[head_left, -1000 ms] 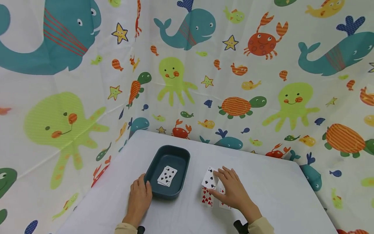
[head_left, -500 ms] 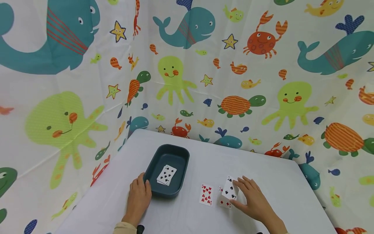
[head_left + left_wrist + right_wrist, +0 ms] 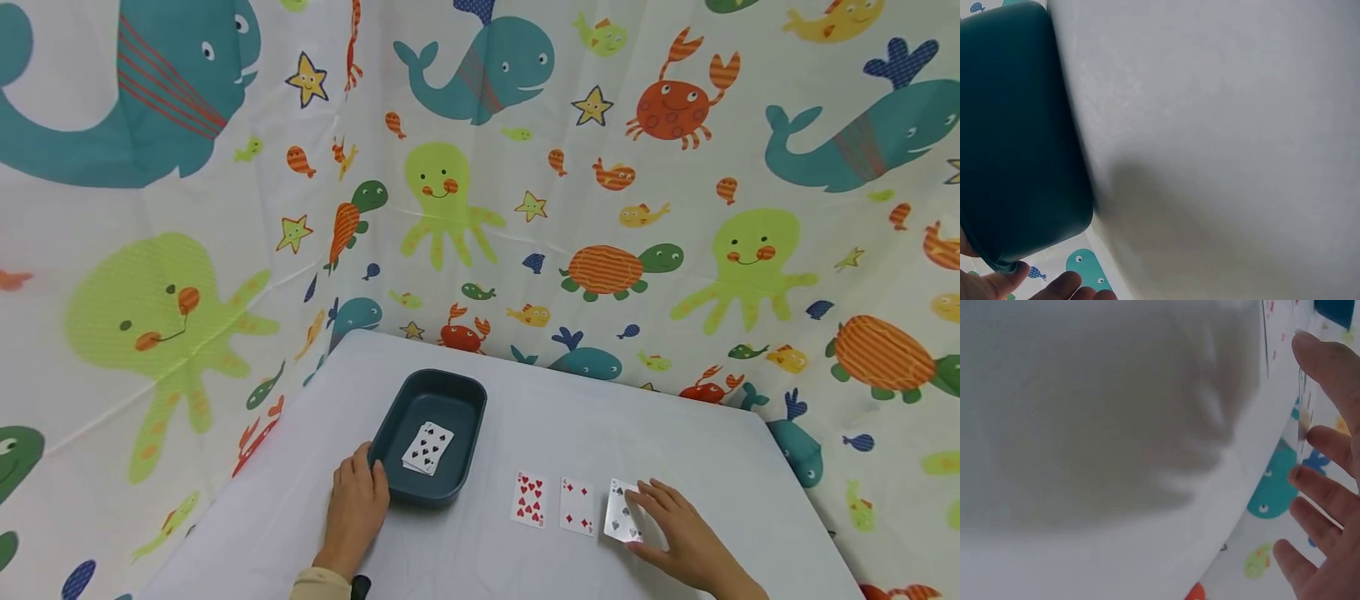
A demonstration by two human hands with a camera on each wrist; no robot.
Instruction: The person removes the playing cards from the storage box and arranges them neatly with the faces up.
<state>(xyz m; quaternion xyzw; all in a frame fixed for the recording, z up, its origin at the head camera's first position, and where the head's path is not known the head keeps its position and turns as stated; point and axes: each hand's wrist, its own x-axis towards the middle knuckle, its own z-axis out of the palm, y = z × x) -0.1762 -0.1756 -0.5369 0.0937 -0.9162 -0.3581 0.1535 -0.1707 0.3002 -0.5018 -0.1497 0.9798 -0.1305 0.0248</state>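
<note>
At the right of the row, my right hand (image 3: 678,533) pinches a spades playing card (image 3: 619,510) between thumb and fingers. In the right wrist view the card (image 3: 1302,419) shows nearly edge-on, slightly above the cloth. To its left lie a diamonds card (image 3: 577,505) and a hearts card (image 3: 529,500), both face up. My left hand (image 3: 355,508) holds the near left edge of a dark teal plastic tub (image 3: 471,467). Inside the tub rests a small stack of cards, a spades card (image 3: 428,447) on top. The left wrist view shows the tub's outer wall (image 3: 1016,137) and the thumb at its rim.
A white cloth covers the table (image 3: 525,400). Behind and to the left hangs a curtain (image 3: 495,242) printed with sea animals, close to the table's far edge. The tub stands on the left part of the table.
My right hand has carried the spades card rightward and nearer, from over the hearts card, past the diamonds card, to their right. The left hand and tub stay put.
</note>
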